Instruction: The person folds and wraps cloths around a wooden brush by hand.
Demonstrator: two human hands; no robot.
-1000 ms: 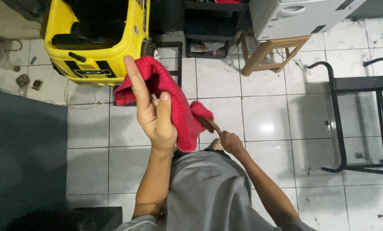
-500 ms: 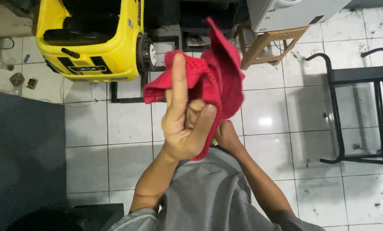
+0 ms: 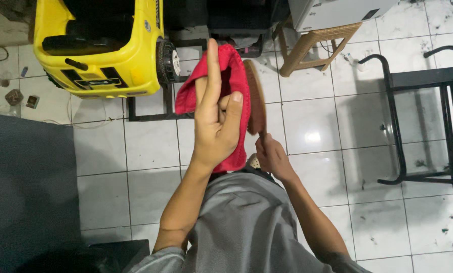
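Red knitted cloth (image 3: 235,76) hung in mid-air, draped over the raised left hand (image 3: 217,121), whose index finger pointed up inside the fabric while thumb and remaining fingers curled together against it, apparently to keep it spread taut. Just right of it, the right hand (image 3: 273,157) was clamped on the handle of a brown wooden brush (image 3: 255,96), its head lying flat against the cloth's edge. Beyond, on the white tiled floor (image 3: 317,121), stood a yellow toy car (image 3: 100,45), far left

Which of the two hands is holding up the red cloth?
The left hand, raised with fingers spread against the red cloth. The right hand sits lower, gripping a brown brush.
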